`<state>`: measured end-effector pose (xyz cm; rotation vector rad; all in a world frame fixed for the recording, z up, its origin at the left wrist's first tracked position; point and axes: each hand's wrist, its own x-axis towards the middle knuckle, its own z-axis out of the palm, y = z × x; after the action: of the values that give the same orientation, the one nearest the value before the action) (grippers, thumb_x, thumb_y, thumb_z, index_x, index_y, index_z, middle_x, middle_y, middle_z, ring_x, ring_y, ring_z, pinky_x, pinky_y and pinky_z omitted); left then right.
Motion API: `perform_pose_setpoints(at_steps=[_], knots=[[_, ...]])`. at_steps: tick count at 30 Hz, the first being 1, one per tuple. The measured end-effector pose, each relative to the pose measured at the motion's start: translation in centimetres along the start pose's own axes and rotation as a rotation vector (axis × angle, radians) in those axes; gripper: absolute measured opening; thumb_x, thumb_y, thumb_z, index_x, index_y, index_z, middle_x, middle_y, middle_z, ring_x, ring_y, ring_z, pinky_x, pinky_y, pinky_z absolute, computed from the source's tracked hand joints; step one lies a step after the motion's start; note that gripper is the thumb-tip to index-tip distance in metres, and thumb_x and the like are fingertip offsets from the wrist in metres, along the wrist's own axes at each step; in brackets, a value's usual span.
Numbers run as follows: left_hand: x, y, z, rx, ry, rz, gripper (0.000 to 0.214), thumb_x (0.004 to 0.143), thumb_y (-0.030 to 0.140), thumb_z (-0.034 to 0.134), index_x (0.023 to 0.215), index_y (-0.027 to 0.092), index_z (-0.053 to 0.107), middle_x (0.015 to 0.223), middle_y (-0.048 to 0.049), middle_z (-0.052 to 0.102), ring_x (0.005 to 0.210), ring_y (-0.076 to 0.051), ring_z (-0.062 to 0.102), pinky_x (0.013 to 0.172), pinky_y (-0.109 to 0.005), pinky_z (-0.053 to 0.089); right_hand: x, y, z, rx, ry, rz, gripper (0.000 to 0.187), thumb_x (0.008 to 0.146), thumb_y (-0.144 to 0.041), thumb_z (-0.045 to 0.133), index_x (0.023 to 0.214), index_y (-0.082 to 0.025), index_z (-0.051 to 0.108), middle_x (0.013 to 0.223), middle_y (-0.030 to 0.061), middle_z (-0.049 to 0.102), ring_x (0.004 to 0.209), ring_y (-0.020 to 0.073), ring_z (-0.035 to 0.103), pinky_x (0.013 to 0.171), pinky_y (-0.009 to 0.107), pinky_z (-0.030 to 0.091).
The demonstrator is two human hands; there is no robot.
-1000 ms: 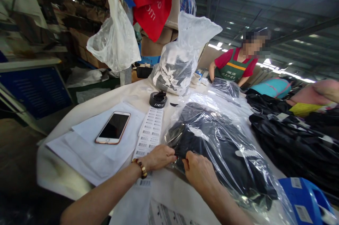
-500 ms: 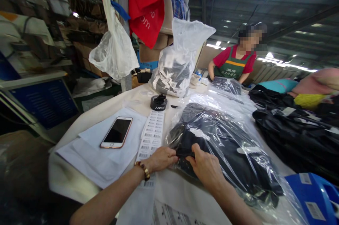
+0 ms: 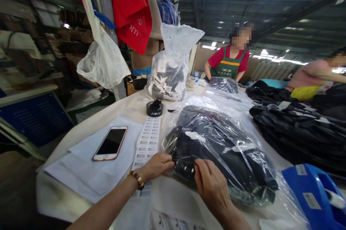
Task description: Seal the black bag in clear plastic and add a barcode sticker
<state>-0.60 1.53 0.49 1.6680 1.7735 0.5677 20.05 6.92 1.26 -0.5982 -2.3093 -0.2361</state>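
Head view: a cream-covered table (image 3: 101,113) spread out beneath the person's two bare hands.
Clear bag: the clear plastic bag (image 3: 216,143), with folded black goods (image 3: 200,156) inside, lay flat on the table, beyond the left hand's fingertips and ahead of the right hand, stretching away to the right of both.
Left hand: the left hand (image 3: 158,167) was grasping the bag's near left corner, its fingertips pinched together on the plastic.
Right hand: the right hand (image 3: 212,181) stood at the bag's near edge, fingers bent and touching the plastic; whether they gripped it, I could not tell.
Bracelet: a beaded bracelet (image 3: 136,179) circled the left wrist.
Label strips: barcode labels (image 3: 147,138) ran just left of the bag, partly beneath the left forearm.
Tape: a black roll (image 3: 155,109) sat at the far end of the labels.
Phone: a phone (image 3: 111,143) rested on white sheets (image 3: 83,179), left of the labels.
Blue container: a blue plastic container (image 3: 310,190) stood near the bag's right end.
Co-worker: a person in a green apron (image 3: 227,67) stood across the table.
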Motion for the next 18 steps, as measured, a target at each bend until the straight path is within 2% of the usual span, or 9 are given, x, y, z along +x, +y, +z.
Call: perform_pose_setpoints(at_steps=[3,6,9,13,18], knots=[[0.1,0.0,-0.1,0.014,-0.016,0.008,0.024,0.083,0.031,0.039,0.064,0.017,0.045,0.066,0.0022,0.050,0.067,-0.012,0.048,0.060,-0.020,0.037,-1.1,-1.3,0.4,0.016,0.036,-0.105,0.030,0.089,-0.013,0.035,0.106,-0.014,0.059,0.096,0.0066,0.066,0.093,0.0185,0.057,0.087,0.033,0.039],[0.2,0.0,-0.3,0.051,-0.038,0.030,0.020,0.082,0.028,0.038,0.069,0.017,0.049,0.072,0.0019,0.055,0.071,-0.013,0.050,0.065,-0.021,0.038,-2.3,-1.6,1.8,0.003,0.077,-0.155,0.035,0.090,-0.014,0.031,0.110,-0.017,0.060,0.103,0.0034,0.068,0.101,0.0171,0.056,0.095,0.033,0.034],[0.2,-0.2,-0.5,0.117,-0.031,0.032,0.018,0.082,0.026,0.036,0.072,0.018,0.048,0.076,0.0010,0.057,0.073,-0.014,0.052,0.067,-0.023,0.038,-3.3,-0.9,2.6,-0.019,0.133,-0.183,0.034,0.091,-0.014,0.032,0.105,-0.019,0.062,0.101,0.0020,0.069,0.098,0.0144,0.057,0.094,0.030,0.037],[-0.4,-0.3,-0.6,0.249,0.012,0.012,0.018,0.084,0.027,0.037,0.071,0.019,0.046,0.077,-0.0021,0.057,0.075,-0.018,0.051,0.071,-0.029,0.038,-4.1,0.1,2.3,-0.008,0.254,-0.206,0.033,0.093,-0.014,0.033,0.087,-0.022,0.064,0.086,-0.0019,0.070,0.088,0.0118,0.061,0.088,0.028,0.041],[-1.2,-0.3,-0.7,0.490,0.017,0.078,0.017,0.087,0.021,0.036,0.077,0.019,0.049,0.084,-0.0046,0.061,0.084,-0.020,0.054,0.075,-0.031,0.040,-5.3,0.9,2.0,-0.039,0.389,-0.134,0.036,0.094,-0.014,0.035,0.072,-0.025,0.062,0.071,-0.0085,0.070,0.070,0.0090,0.064,0.082,0.025,0.043]])
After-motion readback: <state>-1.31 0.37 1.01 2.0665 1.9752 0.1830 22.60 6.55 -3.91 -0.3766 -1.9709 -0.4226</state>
